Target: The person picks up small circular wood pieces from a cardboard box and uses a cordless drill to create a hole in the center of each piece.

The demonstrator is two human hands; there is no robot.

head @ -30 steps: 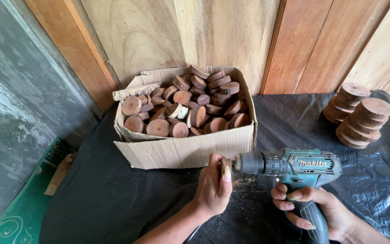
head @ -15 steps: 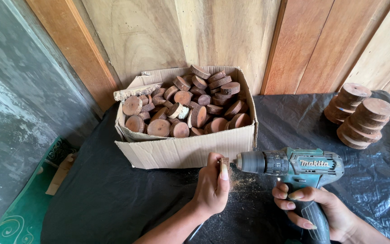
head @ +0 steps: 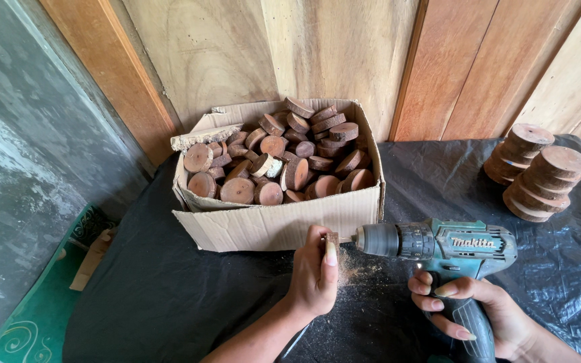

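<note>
Left hand (head: pixel 314 275) pinches wood slice (head: pixel 331 238), right hand (head: pixel 479 312) grips drill (head: pixel 438 243); cardboard box (head: pixel 277 225) holds slices.

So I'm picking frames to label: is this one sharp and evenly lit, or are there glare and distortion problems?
Head view: soft, even daylight, no harsh glare; the left hand, drill and cardboard box are sharp. The black sheet shows mild sheen on its wrinkles. Wide-angle distortion tilts the wall planks outward toward the edges.

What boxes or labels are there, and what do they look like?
Cardboard box: on the black sheet by the wooden wall, open, brown, rectangular, full of round wood slices.
Label on the drill: on the teal body's side, small, oblong, red with white lettering.
</note>
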